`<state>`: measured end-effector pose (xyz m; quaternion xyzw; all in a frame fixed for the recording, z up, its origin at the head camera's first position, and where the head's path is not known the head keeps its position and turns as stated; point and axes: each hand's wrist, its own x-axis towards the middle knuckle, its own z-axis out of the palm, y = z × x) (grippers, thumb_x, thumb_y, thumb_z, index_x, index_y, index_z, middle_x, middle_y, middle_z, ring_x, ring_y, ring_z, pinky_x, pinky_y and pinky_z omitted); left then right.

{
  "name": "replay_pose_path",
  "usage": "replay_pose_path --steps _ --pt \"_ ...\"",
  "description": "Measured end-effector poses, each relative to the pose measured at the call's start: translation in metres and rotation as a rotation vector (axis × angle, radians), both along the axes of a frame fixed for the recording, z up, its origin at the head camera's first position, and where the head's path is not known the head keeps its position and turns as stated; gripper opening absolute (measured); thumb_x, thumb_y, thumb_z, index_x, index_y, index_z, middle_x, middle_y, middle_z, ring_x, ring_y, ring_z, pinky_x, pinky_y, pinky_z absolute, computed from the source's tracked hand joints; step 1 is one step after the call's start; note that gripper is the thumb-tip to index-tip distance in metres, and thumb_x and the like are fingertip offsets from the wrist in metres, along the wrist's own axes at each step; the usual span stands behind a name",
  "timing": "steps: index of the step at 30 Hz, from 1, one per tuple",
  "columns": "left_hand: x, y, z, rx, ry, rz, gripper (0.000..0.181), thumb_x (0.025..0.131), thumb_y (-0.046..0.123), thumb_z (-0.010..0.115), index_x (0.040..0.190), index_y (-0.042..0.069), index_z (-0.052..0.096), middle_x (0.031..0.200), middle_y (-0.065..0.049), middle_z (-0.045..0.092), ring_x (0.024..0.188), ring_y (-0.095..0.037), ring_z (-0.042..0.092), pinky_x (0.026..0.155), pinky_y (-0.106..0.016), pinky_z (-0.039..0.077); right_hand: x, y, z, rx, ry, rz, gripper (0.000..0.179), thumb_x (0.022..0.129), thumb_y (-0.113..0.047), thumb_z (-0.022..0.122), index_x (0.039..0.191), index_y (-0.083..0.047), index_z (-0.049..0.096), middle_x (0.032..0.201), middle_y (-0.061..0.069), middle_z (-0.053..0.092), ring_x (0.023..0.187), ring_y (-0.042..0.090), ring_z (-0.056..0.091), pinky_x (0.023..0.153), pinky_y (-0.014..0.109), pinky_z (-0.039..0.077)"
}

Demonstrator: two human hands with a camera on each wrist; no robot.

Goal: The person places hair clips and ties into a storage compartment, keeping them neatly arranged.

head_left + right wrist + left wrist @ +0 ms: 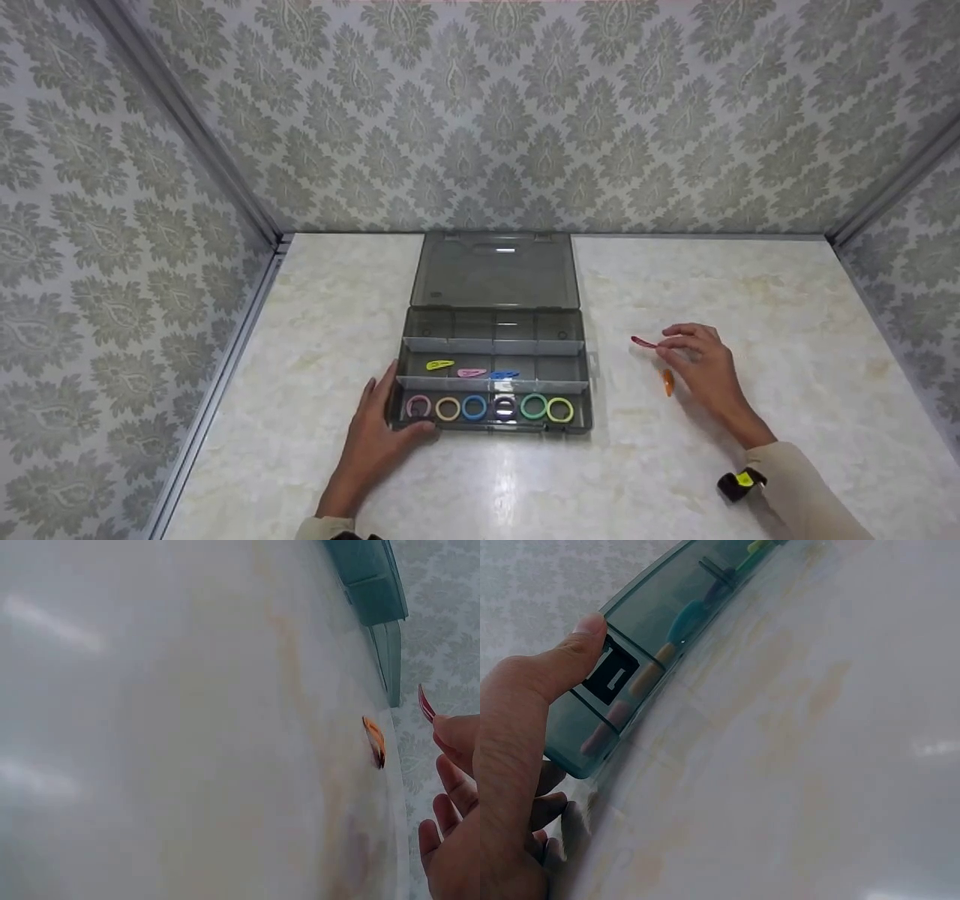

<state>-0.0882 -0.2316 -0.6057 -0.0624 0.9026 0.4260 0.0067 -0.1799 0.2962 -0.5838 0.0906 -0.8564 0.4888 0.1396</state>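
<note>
A grey see-through compartment box (589,416) lies with its lid folded back. My left hand (373,442) holds its front left corner, thumb on the front wall (570,664) and fingers along the side. In its middle row lie a yellow hair clip (440,365), a pink hair clip (472,373) and a blue hair clip (504,374). Several coloured rings, like hair ties (523,407), stand in the front row. Right of the box, my right hand (705,367) pinches a red hair clip (643,341) above the table. An orange hair clip (374,741) lies beneath that hand.
The open lid (495,270) reaches back toward the patterned wall (510,120). Box and clips are on a pale marbled table (255,442). Wall panels stand at the left and right. A dark band with a yellow mark (739,484) is at the right wrist.
</note>
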Motion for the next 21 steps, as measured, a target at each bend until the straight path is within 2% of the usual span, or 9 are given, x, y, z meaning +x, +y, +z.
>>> replay_pose_path --steps 4,8,12,21 --pt "0.0 -0.001 -0.001 0.009 0.006 -0.003 0.128 0.076 0.071 0.093 0.177 0.027 0.027 0.178 -0.01 0.037 0.168 -0.048 0.015 0.131 -0.072 0.022 -0.003 -0.011 0.007 0.017 0.067 0.058 0.008 0.095 0.001 0.085 0.097 -0.007 0.087 0.124 0.013 0.074 0.127 0.023 0.053 0.101 0.013 0.04" --pt "0.0 -0.002 -0.001 0.019 0.018 -0.012 0.127 0.076 0.071 0.092 0.177 0.03 0.026 0.178 -0.007 0.038 0.168 -0.046 0.014 0.132 -0.07 0.022 -0.006 -0.021 0.014 0.035 0.125 0.079 0.013 0.09 0.006 0.087 0.096 -0.006 0.086 0.122 0.013 0.074 0.127 0.024 0.054 0.103 0.014 0.04" --pt "0.0 -0.003 -0.001 0.024 0.023 -0.015 0.128 0.076 0.071 0.092 0.177 0.031 0.026 0.178 -0.006 0.038 0.168 -0.046 0.014 0.132 -0.069 0.022 -0.006 -0.031 0.022 0.041 0.147 0.103 0.015 0.089 0.006 0.088 0.096 -0.008 0.086 0.122 0.012 0.074 0.127 0.023 0.055 0.104 0.014 0.04" --pt "0.001 -0.003 -0.002 0.04 0.034 -0.02 0.127 0.076 0.069 0.093 0.177 0.029 0.027 0.177 -0.008 0.04 0.168 -0.046 0.015 0.131 -0.071 0.022 -0.008 -0.056 0.034 0.062 0.217 0.216 0.019 0.087 0.007 0.089 0.097 -0.008 0.086 0.121 0.011 0.075 0.125 0.03 0.057 0.104 0.02 0.042"
